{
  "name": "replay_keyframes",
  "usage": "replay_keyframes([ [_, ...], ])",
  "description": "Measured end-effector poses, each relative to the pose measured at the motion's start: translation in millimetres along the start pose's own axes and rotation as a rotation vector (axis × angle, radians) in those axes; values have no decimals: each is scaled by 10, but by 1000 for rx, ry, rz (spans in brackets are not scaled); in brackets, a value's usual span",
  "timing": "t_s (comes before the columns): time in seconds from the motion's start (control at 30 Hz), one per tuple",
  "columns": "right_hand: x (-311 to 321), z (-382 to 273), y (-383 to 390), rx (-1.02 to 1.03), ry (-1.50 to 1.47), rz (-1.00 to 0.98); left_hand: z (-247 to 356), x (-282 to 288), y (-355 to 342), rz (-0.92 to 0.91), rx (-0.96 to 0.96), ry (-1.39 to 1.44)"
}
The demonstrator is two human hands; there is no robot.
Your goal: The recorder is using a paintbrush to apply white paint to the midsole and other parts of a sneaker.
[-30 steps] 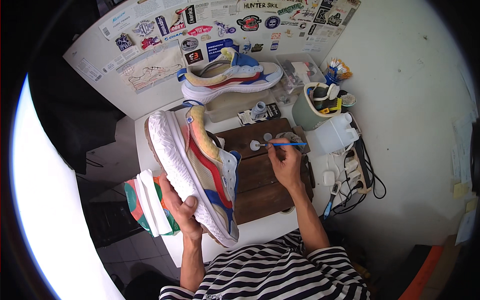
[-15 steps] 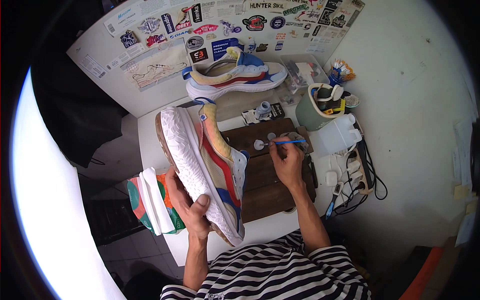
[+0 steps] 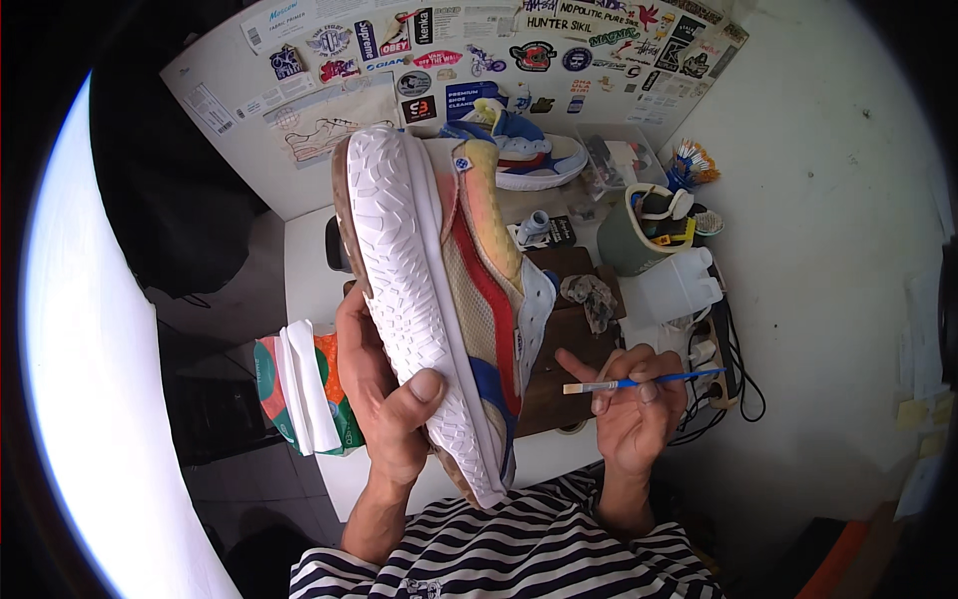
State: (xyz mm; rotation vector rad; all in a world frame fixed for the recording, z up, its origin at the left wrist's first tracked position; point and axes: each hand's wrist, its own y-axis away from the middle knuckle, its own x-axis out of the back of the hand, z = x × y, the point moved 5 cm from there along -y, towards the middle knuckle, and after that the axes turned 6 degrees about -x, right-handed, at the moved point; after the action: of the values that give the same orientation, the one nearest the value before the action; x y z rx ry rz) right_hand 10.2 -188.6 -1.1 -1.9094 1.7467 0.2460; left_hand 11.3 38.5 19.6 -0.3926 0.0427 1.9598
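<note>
My left hand [image 3: 394, 399] grips a sneaker [image 3: 487, 290] by its sole, thumb on the tread and fingers behind. White, textured tread with a brown edge faces left; the upper is beige, red, blue and yellow. Between the fingers of my right hand [image 3: 639, 409] is a thin blue paintbrush [image 3: 624, 383], its flat pale tip pointing left toward the shoe but apart from it. A second, similar sneaker [image 3: 534, 165] stands at the back of the table, partly hidden by the held one. Below lies a dark wooden board [image 3: 559, 394], with a crumpled grey cloth [image 3: 591, 299] on it.
A small bottle [image 3: 537, 228] stands behind the board. To the right are a green-grey bucket of tools [image 3: 624, 240], a translucent jug [image 3: 679, 288], a brush bundle [image 3: 691, 165] and cables [image 3: 743, 369]. A tissue pack [image 3: 309, 389] lies left; a stickered panel [image 3: 239, 150] rises behind.
My right hand has drawn the paintbrush back from the small white dish on the board, toward me and rightward. The held sneaker has come up and right, now covering more of the board and second sneaker.
</note>
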Motion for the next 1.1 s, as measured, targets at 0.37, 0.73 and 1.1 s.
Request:
replay_keyframes([
  [0.37,-100,-158,36,186,59,-97,220,-220,-49,21,143,17],
  [0.73,-113,-183,39,263,112,-91,226,-234,-6,6,115,18],
  [1.1,-132,-173,46,309,129,-105,212,-210,32,14,88,17],
])
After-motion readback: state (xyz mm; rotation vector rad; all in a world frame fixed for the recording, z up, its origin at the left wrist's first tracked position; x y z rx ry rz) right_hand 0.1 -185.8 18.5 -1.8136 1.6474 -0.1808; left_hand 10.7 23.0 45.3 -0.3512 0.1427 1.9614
